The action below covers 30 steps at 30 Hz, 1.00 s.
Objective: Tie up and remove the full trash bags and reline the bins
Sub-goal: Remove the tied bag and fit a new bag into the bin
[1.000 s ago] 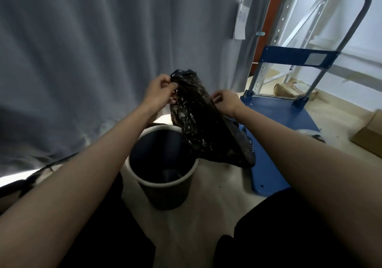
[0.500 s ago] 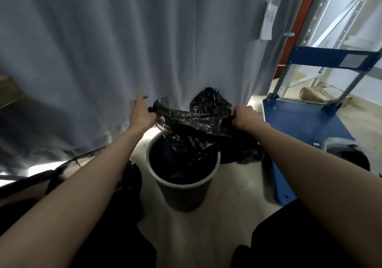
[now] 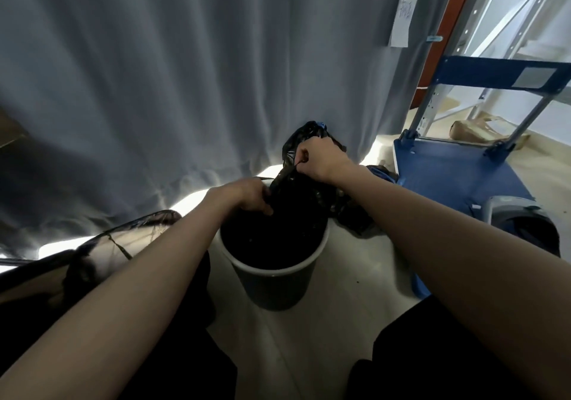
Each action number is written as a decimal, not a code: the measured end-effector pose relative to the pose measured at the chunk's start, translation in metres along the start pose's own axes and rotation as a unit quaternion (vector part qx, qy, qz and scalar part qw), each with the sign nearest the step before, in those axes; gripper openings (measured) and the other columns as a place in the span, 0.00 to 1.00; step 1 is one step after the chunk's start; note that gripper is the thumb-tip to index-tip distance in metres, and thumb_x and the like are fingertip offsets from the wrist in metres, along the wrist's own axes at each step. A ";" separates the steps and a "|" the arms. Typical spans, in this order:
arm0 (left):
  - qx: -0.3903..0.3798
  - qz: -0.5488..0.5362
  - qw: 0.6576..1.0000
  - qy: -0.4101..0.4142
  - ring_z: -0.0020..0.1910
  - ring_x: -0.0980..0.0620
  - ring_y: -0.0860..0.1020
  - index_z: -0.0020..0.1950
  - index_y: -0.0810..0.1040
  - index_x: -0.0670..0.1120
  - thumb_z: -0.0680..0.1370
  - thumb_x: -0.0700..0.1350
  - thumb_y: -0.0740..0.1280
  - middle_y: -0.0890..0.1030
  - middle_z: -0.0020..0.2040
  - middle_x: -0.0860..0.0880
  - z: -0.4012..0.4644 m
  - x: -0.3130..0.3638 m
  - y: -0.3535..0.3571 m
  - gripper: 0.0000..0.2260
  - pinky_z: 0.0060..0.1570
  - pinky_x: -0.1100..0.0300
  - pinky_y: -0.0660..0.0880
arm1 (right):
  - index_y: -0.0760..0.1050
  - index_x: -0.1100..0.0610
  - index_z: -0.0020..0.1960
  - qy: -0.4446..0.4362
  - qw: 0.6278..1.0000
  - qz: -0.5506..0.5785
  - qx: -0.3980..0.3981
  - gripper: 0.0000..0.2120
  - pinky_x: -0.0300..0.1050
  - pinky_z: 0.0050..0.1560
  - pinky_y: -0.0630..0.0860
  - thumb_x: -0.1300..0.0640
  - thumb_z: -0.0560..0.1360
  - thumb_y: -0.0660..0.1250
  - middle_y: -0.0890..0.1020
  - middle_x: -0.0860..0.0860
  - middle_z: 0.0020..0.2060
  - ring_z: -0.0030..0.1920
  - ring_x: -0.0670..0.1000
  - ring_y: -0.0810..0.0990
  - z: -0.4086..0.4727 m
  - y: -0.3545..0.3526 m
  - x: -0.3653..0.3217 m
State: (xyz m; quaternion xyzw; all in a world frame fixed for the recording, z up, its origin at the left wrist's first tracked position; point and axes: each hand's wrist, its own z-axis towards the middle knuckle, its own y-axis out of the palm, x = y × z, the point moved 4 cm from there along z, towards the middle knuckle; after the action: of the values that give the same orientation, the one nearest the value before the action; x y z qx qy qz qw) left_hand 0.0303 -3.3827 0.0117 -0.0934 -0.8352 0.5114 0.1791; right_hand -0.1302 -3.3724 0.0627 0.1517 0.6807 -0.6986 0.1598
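Both hands [image 3: 244,197] gripping bag [image 3: 304,196] over bin [image 3: 272,271].

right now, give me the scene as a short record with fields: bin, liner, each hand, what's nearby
bin: round bin, upright on the floor
liner: black bag draped over the far rim, partly inside
left hand: left hand at the rim, grip closed on the bag
right hand: right hand above the far rim, grip pinching the bag edge
nearby: blue cart to the right, grey curtain behind
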 end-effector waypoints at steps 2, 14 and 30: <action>0.073 -0.164 0.983 0.043 0.59 0.51 0.76 0.71 0.71 0.50 0.68 0.52 0.78 0.75 0.64 0.51 -0.003 -0.001 -0.016 0.33 0.60 0.61 0.69 | 0.78 0.51 0.39 -0.007 0.998 0.068 -0.016 0.05 0.49 0.56 0.79 0.59 0.71 0.71 0.83 0.51 0.46 0.49 0.52 0.81 0.004 0.005 -0.004; 0.204 -0.317 0.925 0.042 0.35 0.49 0.76 0.38 0.78 0.45 0.74 0.32 0.67 0.75 0.34 0.45 -0.007 -0.019 -0.041 0.09 0.38 0.58 0.78 | 0.76 0.56 0.59 0.034 0.991 0.118 -0.055 0.15 0.41 0.51 0.74 0.68 0.75 0.60 0.80 0.57 0.60 0.57 0.55 0.77 -0.005 0.004 0.005; -0.088 -0.339 0.931 0.104 0.43 0.53 0.81 0.48 0.80 0.37 0.75 0.27 0.59 0.82 0.42 0.44 -0.041 -0.027 -0.040 0.12 0.47 0.62 0.79 | 0.72 0.49 0.67 -0.157 0.975 -0.154 0.041 0.20 0.59 0.75 0.55 0.58 0.76 0.67 0.62 0.55 0.75 0.75 0.59 0.58 -0.012 0.015 -0.010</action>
State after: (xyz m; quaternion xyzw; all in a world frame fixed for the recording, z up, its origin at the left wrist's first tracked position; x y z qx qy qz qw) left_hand 0.0728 -3.3763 0.0584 0.1273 -0.8358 0.3321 0.4183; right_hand -0.1152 -3.3603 0.0529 -0.0604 0.6330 -0.7574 0.1484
